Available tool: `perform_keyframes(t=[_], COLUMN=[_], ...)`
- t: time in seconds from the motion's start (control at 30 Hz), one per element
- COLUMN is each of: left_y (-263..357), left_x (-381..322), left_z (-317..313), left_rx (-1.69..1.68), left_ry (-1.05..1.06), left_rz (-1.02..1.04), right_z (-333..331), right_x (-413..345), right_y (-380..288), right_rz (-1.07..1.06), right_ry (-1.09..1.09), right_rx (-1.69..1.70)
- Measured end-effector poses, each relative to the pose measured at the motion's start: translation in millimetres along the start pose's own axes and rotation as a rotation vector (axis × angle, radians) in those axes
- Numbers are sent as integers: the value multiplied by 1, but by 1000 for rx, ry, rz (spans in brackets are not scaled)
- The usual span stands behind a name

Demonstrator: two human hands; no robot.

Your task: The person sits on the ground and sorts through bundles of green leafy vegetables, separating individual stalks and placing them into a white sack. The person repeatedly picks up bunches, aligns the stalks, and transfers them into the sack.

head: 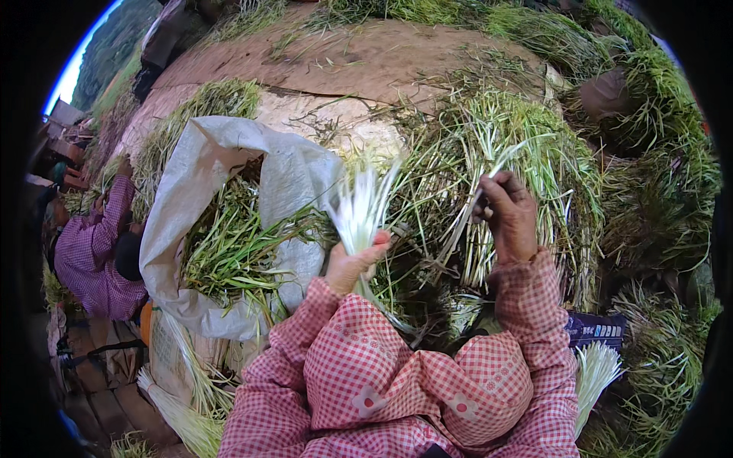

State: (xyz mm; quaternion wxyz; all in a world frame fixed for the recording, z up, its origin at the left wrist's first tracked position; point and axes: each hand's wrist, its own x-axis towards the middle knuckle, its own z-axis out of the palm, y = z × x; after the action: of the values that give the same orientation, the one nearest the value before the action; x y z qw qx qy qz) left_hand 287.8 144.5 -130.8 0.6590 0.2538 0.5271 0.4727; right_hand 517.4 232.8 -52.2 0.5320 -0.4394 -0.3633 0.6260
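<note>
My left hand (356, 262) is closed around a bundle of thin white stalks (362, 212), their pale ends fanning upward over my knees. To the right and a bit higher, my right hand (509, 214) pinches a slender pale stalk (507, 154) between thumb and fingers; its tip points up and right. Behind that hand lies a large heap of uncleaned green and white stalks (532, 154), with brown matter among them. Left of my left hand stands an open white woven sack (166, 229), holding loose green leaves (229, 246).
A co-worker (100, 252) in a checked garment is bent over at the left. Tidy bundles of pale stalks lie at lower left (177, 406) and at lower right (595, 378). Brown sheeting (366, 57) covers the ground ahead. More greens (670, 109) are piled along the right.
</note>
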Motion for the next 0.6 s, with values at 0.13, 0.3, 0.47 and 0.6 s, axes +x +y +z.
perform_keyframes(t=[0.13, 0.3, 0.47, 0.6], left_y=[-11, -21, 6, 20], left_x=[12, 33, 37, 38], left_z=[49, 45, 22, 8], left_rx=[47, -234, -420, -373], left_ry=[-127, -126, -22, 105], left_rz=[121, 84, 133, 183], right_z=[24, 9, -14, -34], right_x=[0, -7, -42, -54], right_y=[31, 68, 105, 129], right_rz=[12, 63, 378, 139], right_ry=[-170, -344, -584, -797], right_rx=[-83, -320, -467, -571])
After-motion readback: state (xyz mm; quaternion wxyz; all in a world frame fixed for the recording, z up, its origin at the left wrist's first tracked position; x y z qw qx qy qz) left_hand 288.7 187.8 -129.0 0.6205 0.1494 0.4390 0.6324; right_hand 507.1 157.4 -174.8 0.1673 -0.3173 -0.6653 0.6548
